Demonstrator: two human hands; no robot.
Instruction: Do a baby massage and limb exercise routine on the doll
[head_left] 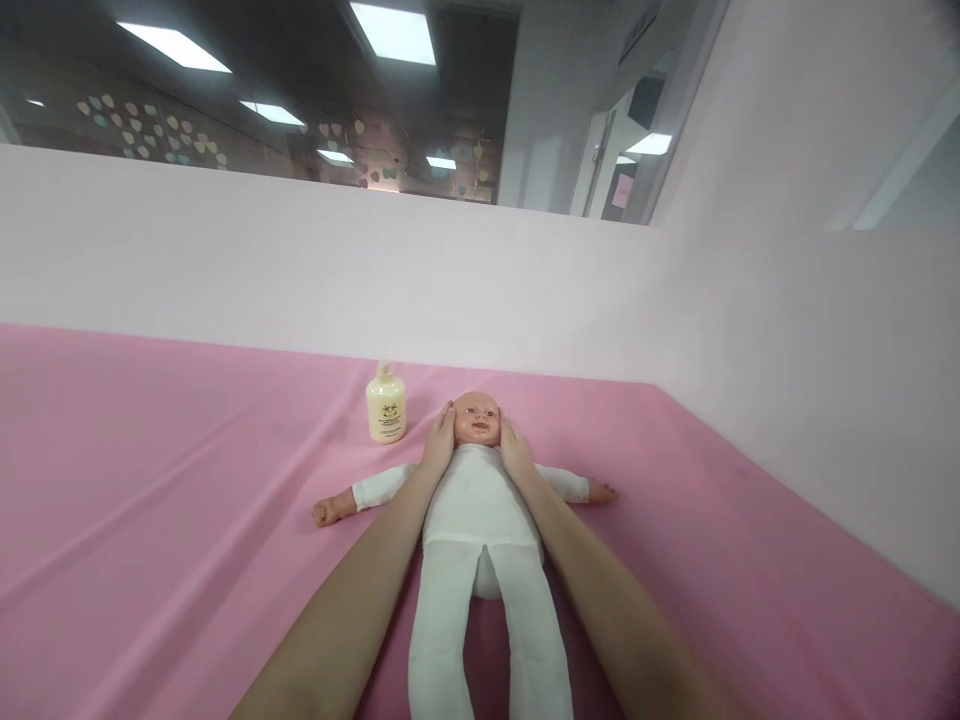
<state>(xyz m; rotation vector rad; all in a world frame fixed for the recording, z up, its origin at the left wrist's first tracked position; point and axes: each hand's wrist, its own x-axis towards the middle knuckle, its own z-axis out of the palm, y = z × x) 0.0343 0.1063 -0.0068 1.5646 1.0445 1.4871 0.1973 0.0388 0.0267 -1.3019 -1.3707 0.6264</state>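
Doll (480, 500), lying face up on the pink sheet (150, 480), head toward the far wall, arms spread wide, legs pointing back toward the wearer. Dressed in a white one-piece; head, small fists and feet of hard-looking, glossy plastic. Probably light for its size, with a soft stuffed trunk and floppy limbs likely to sag if lifted by one end. Head likely rigid and a little slippery, so best cradled from both sides or supported under neck and back together rather than pulled by an arm or leg. Left hand (439, 445) laid flat against one side of the doll's head, right hand (514, 447) flat against the other, fingers extended, cupping rather than clenching. Cream lotion bottle (386, 405) with pump top standing upright just beside the head, near the left hand but apart from it.

Sheet smooth, slightly creased in long folds, apparently soft padding beneath, so little risk of sliding or knocks. Pale pink partition walls (225, 260) on the far and right sides; above them a dim room with ceiling light panels (394, 32) and small paper hearts (142, 135) on a far wall.
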